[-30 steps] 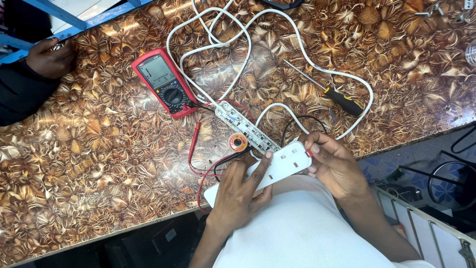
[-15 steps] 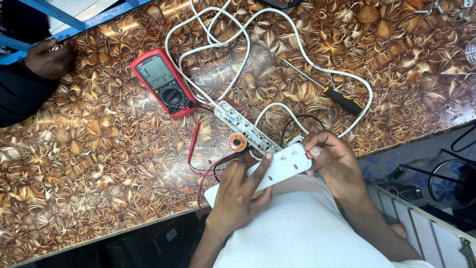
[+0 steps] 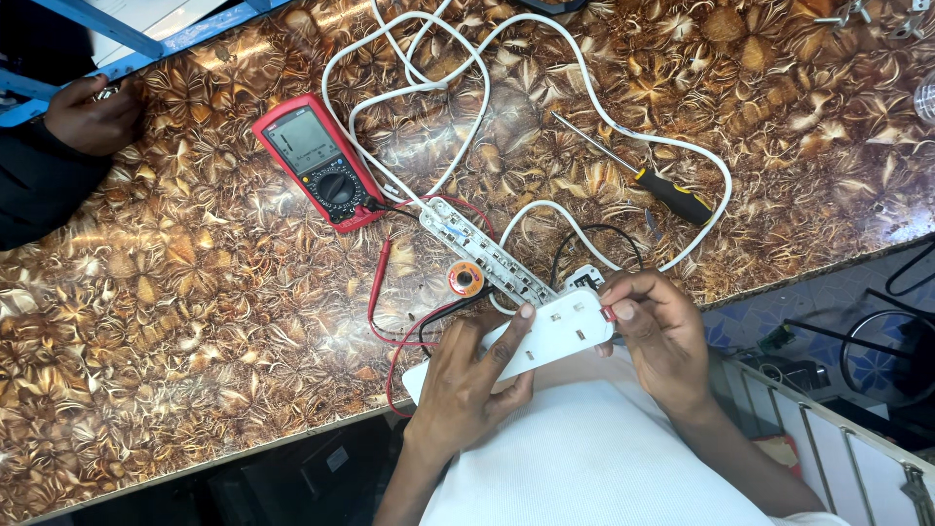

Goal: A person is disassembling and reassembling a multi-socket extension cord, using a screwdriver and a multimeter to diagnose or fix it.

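Note:
My left hand (image 3: 469,382) and my right hand (image 3: 659,336) both hold a white power-strip cover (image 3: 552,333) at the table's near edge. The left fingers lie over its middle; the right thumb and fingers pinch its right end at a small red switch. Just beyond it lies the open strip base (image 3: 484,248) with its metal contacts showing and a white cable (image 3: 584,88) looping across the table. A small solder spool (image 3: 466,280) sits beside the base.
A red multimeter (image 3: 319,162) lies to the left with red and black test leads (image 3: 378,282) trailing toward me. A black-and-yellow-handled screwdriver (image 3: 662,190) lies right. Another person's hand (image 3: 93,115) rests at the far left. The brown patterned table (image 3: 175,321) ends near me.

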